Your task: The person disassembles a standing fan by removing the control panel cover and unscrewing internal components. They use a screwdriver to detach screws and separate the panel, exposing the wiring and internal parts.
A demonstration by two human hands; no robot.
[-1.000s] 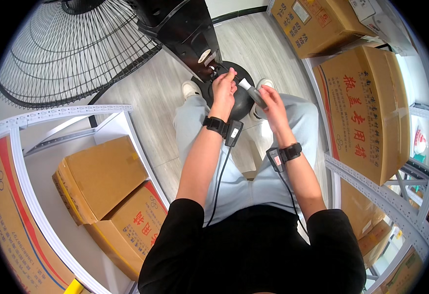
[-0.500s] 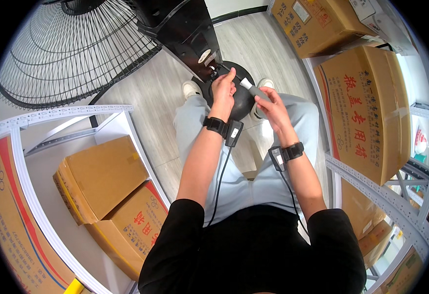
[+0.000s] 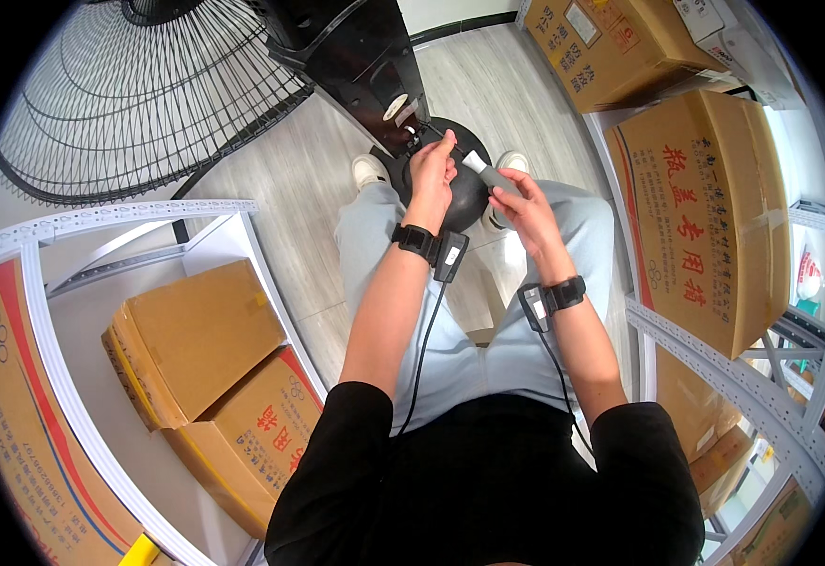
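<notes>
My right hand (image 3: 521,208) grips a grey-handled screwdriver (image 3: 485,170) with a white collar, its thin dark shaft pointing up-left at the lower end of a black fan column (image 3: 346,66). Beside that end, my left hand (image 3: 431,170) is closed, thumb raised; what its fingers hold is hidden. Small fittings (image 3: 408,132) show just above it. The column stands over a round black base (image 3: 464,198) between my white shoes.
A wire fan cage (image 3: 120,104) fills the upper left. Metal shelving (image 3: 115,212) with cardboard boxes (image 3: 196,330) flanks me at left; more boxes (image 3: 695,217) sit on shelving (image 3: 724,373) at right. The wooden-look floor (image 3: 478,80) runs to the back wall.
Between a second and half a second ago, my right fingers shifted their grip round the screwdriver handle. My left hand stays almost still at the column.
</notes>
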